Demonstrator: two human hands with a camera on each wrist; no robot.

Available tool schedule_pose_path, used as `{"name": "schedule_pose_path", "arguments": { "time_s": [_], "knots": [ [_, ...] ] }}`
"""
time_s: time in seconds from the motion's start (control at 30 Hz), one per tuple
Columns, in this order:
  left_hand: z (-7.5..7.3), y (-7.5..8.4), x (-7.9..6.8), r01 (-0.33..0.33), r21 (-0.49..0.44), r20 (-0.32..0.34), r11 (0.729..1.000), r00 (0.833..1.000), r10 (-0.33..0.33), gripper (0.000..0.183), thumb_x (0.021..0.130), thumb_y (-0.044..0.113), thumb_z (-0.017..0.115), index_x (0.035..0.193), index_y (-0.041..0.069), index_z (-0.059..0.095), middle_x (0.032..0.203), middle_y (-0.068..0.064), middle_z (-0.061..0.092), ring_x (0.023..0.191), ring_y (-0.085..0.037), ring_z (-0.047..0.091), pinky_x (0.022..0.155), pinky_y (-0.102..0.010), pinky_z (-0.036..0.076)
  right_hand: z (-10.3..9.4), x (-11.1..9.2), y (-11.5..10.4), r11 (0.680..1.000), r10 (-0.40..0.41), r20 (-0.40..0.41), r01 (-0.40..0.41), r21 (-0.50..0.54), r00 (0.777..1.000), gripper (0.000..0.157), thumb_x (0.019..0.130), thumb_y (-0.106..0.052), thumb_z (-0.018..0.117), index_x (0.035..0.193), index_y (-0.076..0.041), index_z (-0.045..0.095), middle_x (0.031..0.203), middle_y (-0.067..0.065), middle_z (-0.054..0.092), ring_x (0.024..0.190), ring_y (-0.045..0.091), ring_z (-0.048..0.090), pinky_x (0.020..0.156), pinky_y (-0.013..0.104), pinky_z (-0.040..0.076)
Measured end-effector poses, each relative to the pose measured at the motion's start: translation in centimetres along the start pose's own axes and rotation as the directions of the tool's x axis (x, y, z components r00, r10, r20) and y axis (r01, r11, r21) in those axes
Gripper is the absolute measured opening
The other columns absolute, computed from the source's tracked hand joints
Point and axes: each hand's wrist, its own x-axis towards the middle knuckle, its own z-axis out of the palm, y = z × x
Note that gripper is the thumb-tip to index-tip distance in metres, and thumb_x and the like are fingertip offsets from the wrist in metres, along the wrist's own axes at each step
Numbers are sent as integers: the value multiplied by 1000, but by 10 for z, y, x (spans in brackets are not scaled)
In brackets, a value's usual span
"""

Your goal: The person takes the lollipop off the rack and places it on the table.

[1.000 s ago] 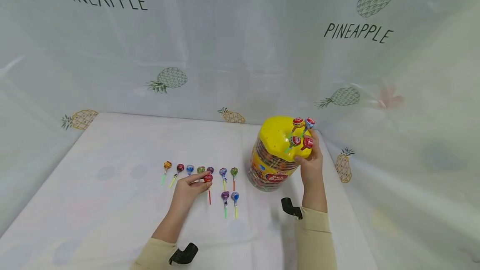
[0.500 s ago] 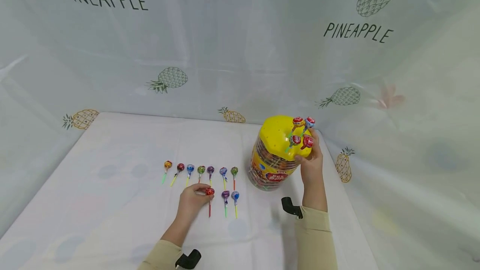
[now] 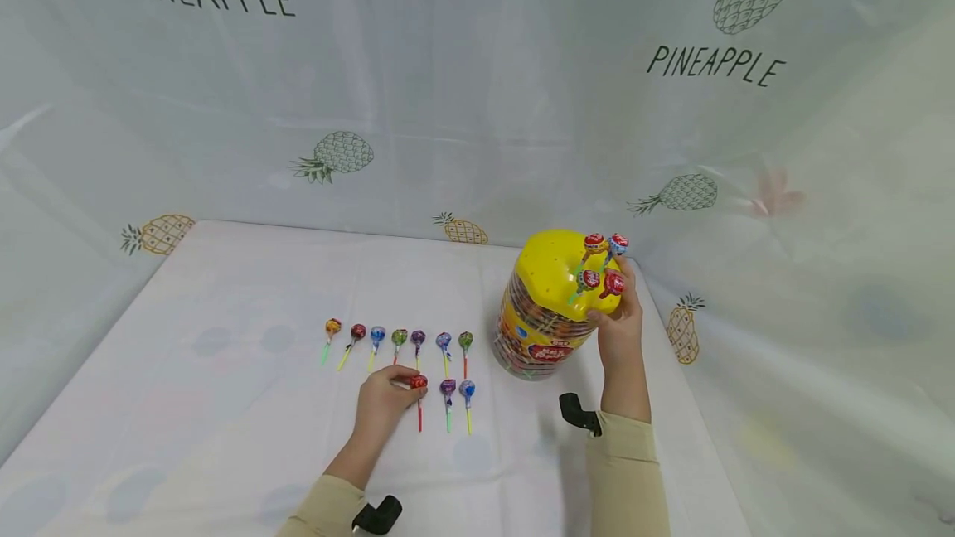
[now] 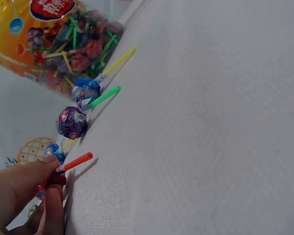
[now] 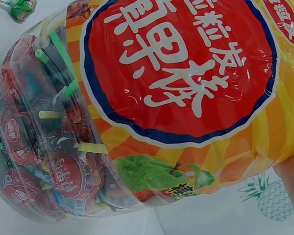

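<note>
Red-wrapped, the lollipop (image 3: 419, 382) sits pinched in my left hand (image 3: 384, 403); I judge I'm lining it up, next needing those fingers parted. My right hand (image 3: 621, 328) grips the jar (image 3: 537, 330).

Looks curtained off like a makeshift booth: pineapple-printed sheeting (image 3: 492, 98) hung left, far and right of a white-covered tabletop (image 3: 224, 413); home or studio, impossible to tell.
</note>
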Motion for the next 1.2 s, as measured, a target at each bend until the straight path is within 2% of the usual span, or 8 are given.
{"name": "schedule_pose_path", "arguments": {
  "time_s": [0.2, 0.37, 0.47, 0.67, 0.87, 1.03, 1.2],
  "knots": [
    [-2, 0, 0, -4, 3, 9, 1000, 1000, 4, 26, 75, 9, 84, 98, 4, 73, 84, -2, 66, 68, -13, 59, 60, -29, 47, 0, -1, 2, 999, -17, 15, 17, 31, 1000, 66, 85, 5, 70, 145, -15, 49, 157, 1, 25, 135, 27, 36, 103, 26, 39],
    [-2, 0, 1, -12, 11, 12, 1000, 1000, 12, 28, 73, 9, 84, 98, 3, 72, 82, -1, 64, 66, -13, 56, 59, -29, 45, -1, -1, 3, 1000, -12, 4, 12, 28, 1000, 72, 82, 19, 61, 145, -15, 49, 157, -1, 25, 136, 26, 34, 103, 26, 39],
    [-2, -1, 1, -8, 21, 13, 1000, 1000, 8, 29, 73, 9, 85, 99, 4, 72, 81, 0, 64, 65, -13, 55, 58, -28, 44, -1, -1, 2, 1000, -7, -6, 7, 13, 1000, 73, 82, 21, 58, 144, -15, 50, 157, -3, 26, 137, 26, 34, 103, 26, 39],
    [-2, -2, 1, -17, 32, 28, 999, 999, 16, 32, 73, 10, 85, 101, 4, 73, 81, 0, 62, 65, -13, 54, 58, -29, 44, 1, -1, 0, 1000, 2, -9, -2, 15, 1000, 68, 85, 15, 63, 144, -16, 50, 156, -2, 27, 136, 27, 35, 104, 26, 39],
    [-2, -2, 1, -27, 48, 38, 998, 999, 25, 36, 73, 12, 86, 106, 6, 73, 83, 0, 61, 65, -13, 53, 58, -29, 43, 2, 0, 1, 1000, -2, -19, 2, 0, 1000, 68, 84, 15, 63, 143, -17, 51, 156, -1, 28, 136, 26, 35, 103, 25, 39],
    [1, 0, 1, -45, 61, 62, 997, 997, 41, 38, 75, 13, 85, 110, 8, 73, 84, 0, 60, 64, -13, 51, 55, -28, 41, 0, 0, 3, 1000, -29, 3, 29, 6, 1000, 62, 87, 5, 67, 143, -17, 52, 156, 0, 26, 137, 27, 34, 104, 27, 39],
    [4, 0, 2, -71, 109, 71, 992, 995, 63, 31, 76, 14, 84, 105, 8, 76, 87, 0, 63, 63, -13, 49, 56, -29, 42, -1, 0, 4, 999, -44, 13, 43, 26, 999, 61, 87, 3, 68, 142, -16, 52, 156, 2, 26, 137, 27, 33, 104, 27, 39]
  ]
}}
